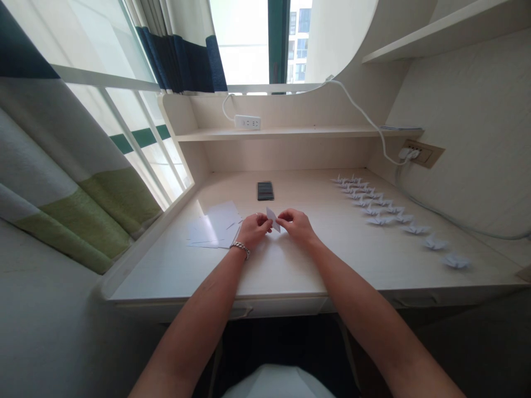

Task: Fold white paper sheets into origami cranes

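Glossy, pale wood-grain tabletop point(290, 271); grey, white, navy and olive fabric curtain point(95, 171) at left, bright window point(243, 44) behind, plain pale wall point(473, 110) at right. Left to right: thin flat white paper sheets point(218, 218), overlapping; left hand point(251, 229) with silver chain bracelet point(239, 246) at wrist; small folded white paper piece point(272, 219), fingers of both hands pinching it over tabletop's middle; dark flat rectangle point(265, 190) beyond; right hand point(297, 222); rows of pointed white paper cranes point(380, 220).

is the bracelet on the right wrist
No, the silver-coloured bracelet is on the wrist of the left hand, while the wrist of the right hand is bare.
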`<state>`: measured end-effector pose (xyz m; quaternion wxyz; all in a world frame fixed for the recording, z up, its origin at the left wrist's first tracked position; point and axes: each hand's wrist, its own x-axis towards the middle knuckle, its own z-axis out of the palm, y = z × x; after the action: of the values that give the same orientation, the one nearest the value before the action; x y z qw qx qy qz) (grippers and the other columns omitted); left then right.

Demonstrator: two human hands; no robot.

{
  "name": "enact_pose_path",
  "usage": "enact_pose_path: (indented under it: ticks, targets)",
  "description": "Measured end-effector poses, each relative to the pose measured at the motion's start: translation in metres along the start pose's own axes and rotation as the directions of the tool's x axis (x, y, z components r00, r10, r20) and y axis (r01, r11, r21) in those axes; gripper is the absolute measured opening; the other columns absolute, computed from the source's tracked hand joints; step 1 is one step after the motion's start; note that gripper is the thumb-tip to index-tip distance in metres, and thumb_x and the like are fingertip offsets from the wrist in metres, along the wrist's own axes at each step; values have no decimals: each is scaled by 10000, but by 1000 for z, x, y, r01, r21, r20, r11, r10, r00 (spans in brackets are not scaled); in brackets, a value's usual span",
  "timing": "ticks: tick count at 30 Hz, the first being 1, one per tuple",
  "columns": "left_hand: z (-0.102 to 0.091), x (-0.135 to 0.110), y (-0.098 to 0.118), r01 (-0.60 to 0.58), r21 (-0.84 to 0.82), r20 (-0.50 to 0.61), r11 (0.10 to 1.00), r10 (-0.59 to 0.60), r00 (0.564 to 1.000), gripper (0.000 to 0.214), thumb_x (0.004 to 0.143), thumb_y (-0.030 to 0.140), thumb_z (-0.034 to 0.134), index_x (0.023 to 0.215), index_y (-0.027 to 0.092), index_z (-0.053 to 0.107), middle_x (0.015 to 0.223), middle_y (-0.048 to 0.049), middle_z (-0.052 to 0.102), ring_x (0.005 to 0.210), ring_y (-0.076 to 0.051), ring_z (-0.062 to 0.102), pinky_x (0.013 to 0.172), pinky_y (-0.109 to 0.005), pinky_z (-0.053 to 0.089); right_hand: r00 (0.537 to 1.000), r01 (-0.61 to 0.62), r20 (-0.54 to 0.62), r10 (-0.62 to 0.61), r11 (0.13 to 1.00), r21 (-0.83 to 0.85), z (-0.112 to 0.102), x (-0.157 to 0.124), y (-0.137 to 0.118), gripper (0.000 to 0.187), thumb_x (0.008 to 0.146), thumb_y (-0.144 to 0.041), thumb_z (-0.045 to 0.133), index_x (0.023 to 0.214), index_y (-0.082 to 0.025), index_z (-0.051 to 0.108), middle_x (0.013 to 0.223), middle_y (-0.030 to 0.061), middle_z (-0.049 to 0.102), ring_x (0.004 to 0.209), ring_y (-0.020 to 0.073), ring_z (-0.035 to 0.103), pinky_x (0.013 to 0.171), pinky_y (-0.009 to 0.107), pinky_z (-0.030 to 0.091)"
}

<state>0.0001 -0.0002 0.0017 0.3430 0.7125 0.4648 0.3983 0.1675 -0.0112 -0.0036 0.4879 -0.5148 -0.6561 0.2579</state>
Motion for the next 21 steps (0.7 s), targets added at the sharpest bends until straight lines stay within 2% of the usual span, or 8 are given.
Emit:
enact_pose_path:
  ticks: [10, 21]
  targets:
    - [-1, -2, 3, -1, 66, -7, 998, 2, 1000, 163, 782, 318, 596, 733, 170, 644, 662, -23, 708, 622, -153, 671, 620, -254, 491, 1000, -10, 1, 10, 1000, -3, 0, 0, 1, 100, 720, -269, 700, 767, -181, 700, 777, 43, 731, 734, 177, 667, 720, 293, 500]
    - [-1, -3, 5, -3, 109, -11, 994, 4, 1000, 149, 788, 299, 591, 731, 173, 646, 698, -23, 728, 622, -147, 677, 631, -251, 502, 1000, -18, -13, 18, 1000, -5, 0, -1, 1, 104, 716, -276, 708, 769, -187, 709, 770, 40, 737, 733, 180, 675, 718, 292, 507]
